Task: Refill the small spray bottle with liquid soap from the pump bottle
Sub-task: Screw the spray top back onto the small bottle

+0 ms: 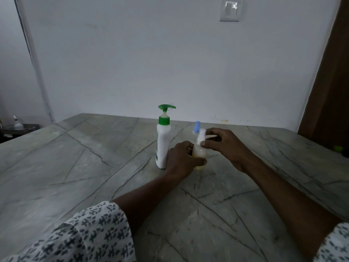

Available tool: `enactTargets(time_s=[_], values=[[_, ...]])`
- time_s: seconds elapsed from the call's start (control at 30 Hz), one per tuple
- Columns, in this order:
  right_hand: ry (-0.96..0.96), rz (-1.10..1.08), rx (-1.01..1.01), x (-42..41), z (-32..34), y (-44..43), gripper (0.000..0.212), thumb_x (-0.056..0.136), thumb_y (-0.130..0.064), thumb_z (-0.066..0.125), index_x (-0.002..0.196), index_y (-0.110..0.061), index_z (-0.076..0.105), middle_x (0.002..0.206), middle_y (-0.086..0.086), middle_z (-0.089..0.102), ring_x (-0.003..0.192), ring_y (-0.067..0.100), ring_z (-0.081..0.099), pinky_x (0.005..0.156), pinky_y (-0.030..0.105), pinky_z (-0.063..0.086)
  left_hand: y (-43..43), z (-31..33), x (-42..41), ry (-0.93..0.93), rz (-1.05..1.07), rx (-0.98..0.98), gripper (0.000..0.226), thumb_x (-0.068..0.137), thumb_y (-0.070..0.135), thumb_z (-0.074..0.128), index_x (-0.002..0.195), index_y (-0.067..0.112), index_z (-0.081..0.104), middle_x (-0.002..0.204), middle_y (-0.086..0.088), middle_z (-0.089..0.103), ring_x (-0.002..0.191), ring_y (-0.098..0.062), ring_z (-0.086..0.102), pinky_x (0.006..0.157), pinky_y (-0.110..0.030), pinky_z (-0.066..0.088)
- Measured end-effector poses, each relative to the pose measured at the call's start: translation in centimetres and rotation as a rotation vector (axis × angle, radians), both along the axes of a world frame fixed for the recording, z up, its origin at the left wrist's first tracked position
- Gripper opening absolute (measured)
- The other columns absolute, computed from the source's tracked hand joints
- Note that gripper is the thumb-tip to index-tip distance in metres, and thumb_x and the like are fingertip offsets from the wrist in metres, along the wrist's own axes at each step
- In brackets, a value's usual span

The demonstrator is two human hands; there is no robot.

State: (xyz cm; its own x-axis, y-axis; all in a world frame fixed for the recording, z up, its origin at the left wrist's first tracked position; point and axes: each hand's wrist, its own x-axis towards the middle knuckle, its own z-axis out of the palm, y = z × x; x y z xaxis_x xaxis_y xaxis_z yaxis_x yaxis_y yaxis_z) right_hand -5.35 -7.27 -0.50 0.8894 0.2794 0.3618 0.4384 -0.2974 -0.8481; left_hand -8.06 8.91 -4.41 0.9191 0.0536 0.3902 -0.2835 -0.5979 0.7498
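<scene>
A small clear spray bottle (199, 151) with yellowish liquid stands on the marble table (94, 167). My left hand (182, 157) grips its body from the left. My right hand (224, 144) pinches its white sprayer top (201, 136) between thumb and fingers. Just behind the sprayer stands a small blue cap or nozzle (197, 126); what it belongs to is unclear. The white pump bottle (163, 144) with a green pump head (166, 107) stands upright immediately left of my left hand, nozzle pointing right.
The table meets a white wall at the back. A small green object (338, 148) lies at the right edge. A white bottle (18, 123) sits on a dark surface beyond the table's far left. A wooden door frame stands at right.
</scene>
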Motion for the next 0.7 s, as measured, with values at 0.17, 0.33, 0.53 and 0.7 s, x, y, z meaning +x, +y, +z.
enactTargets(time_s=[0.17, 0.33, 0.53, 0.7], values=[[-0.092, -0.095, -0.035, -0.2, -0.5, 0.8, 0.017, 0.075, -0.024, 0.079, 0.088, -0.016, 0.071, 0.087, 0.001, 0.072, 0.083, 0.014, 0.068, 0.076, 0.034, 0.055, 0.0, 0.0, 0.0, -0.008, -0.002, -0.019, 0.045, 0.069, 0.033, 0.089, 0.105, 0.016, 0.066, 0.093, 0.006, 0.067, 0.073, -0.001, 0.056, 0.059, -0.014, 0.038], [-0.090, -0.139, -0.039, -0.2, -0.3, 0.9, 0.022, 0.071, -0.036, 0.080, 0.078, -0.020, 0.067, 0.081, -0.009, 0.070, 0.074, 0.005, 0.065, 0.067, 0.028, 0.052, 0.0, 0.1, 0.1, 0.002, 0.001, -0.009, 0.047, 0.068, 0.035, 0.089, 0.105, 0.018, 0.065, 0.090, 0.010, 0.062, 0.070, 0.003, 0.053, 0.056, -0.011, 0.036], [-0.086, -0.061, 0.000, -0.4, 0.0, 0.5, 0.018, 0.079, -0.019, 0.075, 0.096, -0.015, 0.072, 0.096, -0.001, 0.072, 0.091, 0.013, 0.067, 0.084, 0.036, 0.052, 0.0, 0.1, 0.0, 0.017, -0.002, -0.024, 0.046, 0.067, 0.035, 0.089, 0.103, 0.021, 0.064, 0.091, 0.009, 0.064, 0.070, 0.002, 0.054, 0.056, -0.012, 0.036], [-0.184, -0.203, -0.068, -0.3, -0.3, 1.4, 0.026, 0.076, -0.026, 0.078, 0.092, -0.011, 0.065, 0.101, 0.005, 0.064, 0.095, 0.020, 0.062, 0.078, 0.031, 0.049, 0.0, 0.0, 0.0, 0.009, 0.001, -0.017, 0.043, 0.068, 0.034, 0.089, 0.100, 0.022, 0.063, 0.089, 0.010, 0.063, 0.070, 0.002, 0.055, 0.058, -0.013, 0.037]])
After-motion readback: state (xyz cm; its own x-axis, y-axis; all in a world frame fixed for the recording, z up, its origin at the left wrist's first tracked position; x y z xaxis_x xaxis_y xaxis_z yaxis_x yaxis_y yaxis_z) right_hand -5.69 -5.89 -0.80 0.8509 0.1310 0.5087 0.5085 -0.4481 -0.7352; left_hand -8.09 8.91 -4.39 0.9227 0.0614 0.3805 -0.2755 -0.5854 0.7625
